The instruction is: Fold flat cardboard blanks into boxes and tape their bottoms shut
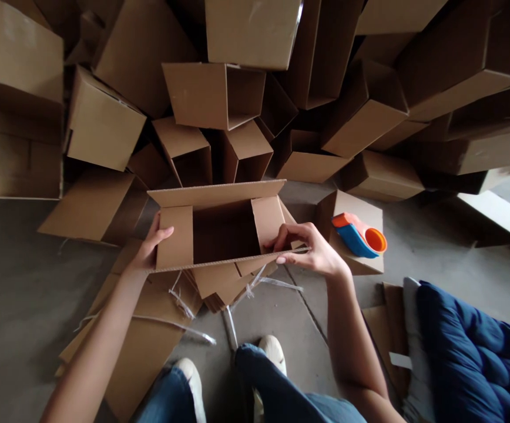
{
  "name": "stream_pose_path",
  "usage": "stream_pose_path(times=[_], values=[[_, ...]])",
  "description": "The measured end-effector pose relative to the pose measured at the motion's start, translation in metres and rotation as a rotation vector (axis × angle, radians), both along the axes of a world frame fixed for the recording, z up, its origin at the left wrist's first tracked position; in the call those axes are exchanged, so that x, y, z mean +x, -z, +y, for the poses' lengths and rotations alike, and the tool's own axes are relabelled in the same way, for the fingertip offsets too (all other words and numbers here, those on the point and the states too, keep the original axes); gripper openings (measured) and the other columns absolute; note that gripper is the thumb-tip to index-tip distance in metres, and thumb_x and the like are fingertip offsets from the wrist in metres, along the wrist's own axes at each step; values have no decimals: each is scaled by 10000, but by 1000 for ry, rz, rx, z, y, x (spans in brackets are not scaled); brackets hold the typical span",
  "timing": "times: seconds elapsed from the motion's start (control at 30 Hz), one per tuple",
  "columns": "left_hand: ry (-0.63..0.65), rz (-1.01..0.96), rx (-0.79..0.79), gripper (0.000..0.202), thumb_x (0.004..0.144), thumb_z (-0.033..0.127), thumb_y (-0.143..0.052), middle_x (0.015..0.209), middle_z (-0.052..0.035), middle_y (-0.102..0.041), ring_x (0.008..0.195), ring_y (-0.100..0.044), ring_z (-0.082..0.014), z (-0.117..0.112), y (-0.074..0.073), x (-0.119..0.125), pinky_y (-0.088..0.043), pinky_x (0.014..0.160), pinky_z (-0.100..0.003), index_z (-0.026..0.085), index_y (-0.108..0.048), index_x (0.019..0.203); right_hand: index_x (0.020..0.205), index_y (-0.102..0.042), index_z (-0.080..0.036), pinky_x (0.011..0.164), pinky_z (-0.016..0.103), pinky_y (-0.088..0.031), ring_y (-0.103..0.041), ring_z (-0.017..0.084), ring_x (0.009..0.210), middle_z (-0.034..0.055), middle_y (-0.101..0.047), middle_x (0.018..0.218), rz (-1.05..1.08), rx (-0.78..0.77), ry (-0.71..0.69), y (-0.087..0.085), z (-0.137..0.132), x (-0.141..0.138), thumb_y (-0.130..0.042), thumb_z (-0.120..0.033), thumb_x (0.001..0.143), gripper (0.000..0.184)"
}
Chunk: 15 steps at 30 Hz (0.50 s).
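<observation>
A small cardboard box [224, 197] is held up in front of me between both hands. Its two short end flaps are folded inward, the long far flap leans outward, and a dark opening shows in the middle. My left hand [153, 241] grips the left end, its thumb lying over the end flap and its other fingers hidden behind the wall. My right hand [305, 247] pinches the near long flap at its right corner, with curled fingers by the right end flap. Flattened cardboard sheets [149, 346] lie on the floor beneath the box.
Many open cardboard boxes [197, 94] are piled along the far side. An orange and blue tape dispenser [358, 236] rests on a box [372, 214] at the right. White strapping strips [180, 326] trail over the floor. A blue tufted cushion [470, 346] is at the lower right.
</observation>
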<state>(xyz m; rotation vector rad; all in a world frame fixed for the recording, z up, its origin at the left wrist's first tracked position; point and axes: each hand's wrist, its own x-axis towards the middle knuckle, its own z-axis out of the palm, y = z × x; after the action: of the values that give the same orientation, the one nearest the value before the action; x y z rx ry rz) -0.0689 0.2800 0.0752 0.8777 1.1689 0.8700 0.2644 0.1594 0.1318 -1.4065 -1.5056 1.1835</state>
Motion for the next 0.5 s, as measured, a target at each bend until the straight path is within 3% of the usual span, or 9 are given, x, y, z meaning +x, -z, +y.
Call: stream_pose_path(times=[0.13,0.3,0.4,0.43,0.5], values=[[44,-25,-45,494,667,405,-847,1029,-40,-781,853,-760,-279,-1,-2,0,-591,610,-346,274,-697,1118,710,-663,-222,666,333,-526,-694,224,726,46,-758,769,-90,-42,-70,-9,5,-1,-863,-583,751,414],[-1,135,124,537,642,476,-903,1108,-67,-753,1071,-702,-300,4,2,-9,-569,786,-342,253,-700,1086,693,-660,-227,620,311,-514,-652,198,665,23,-712,702,-54,-73,-56,-10,9,0,-884,-604,713,438],[-104,247,276,421,730,473,-867,1198,-64,-737,1209,-619,-281,3,-3,-35,-509,928,-333,247,-744,1063,695,-671,-233,643,330,-545,-683,220,697,28,-723,716,-16,-88,-41,-8,9,1,-899,-597,695,429],[-106,253,309,341,790,488,-814,1197,-56,-740,1200,-611,-276,1,-7,-47,-500,915,-334,260,-766,1040,696,-672,-233,658,338,-554,-704,236,729,33,-729,726,-7,-93,-36,-7,9,1,-904,-592,688,427],[70,248,342,303,879,554,-686,1055,-63,-767,1073,-643,-275,-4,-17,-71,-498,838,-346,287,-811,948,692,-668,-229,691,350,-566,-744,274,810,42,-737,737,17,-103,-26,-4,9,2,-915,-587,673,435]])
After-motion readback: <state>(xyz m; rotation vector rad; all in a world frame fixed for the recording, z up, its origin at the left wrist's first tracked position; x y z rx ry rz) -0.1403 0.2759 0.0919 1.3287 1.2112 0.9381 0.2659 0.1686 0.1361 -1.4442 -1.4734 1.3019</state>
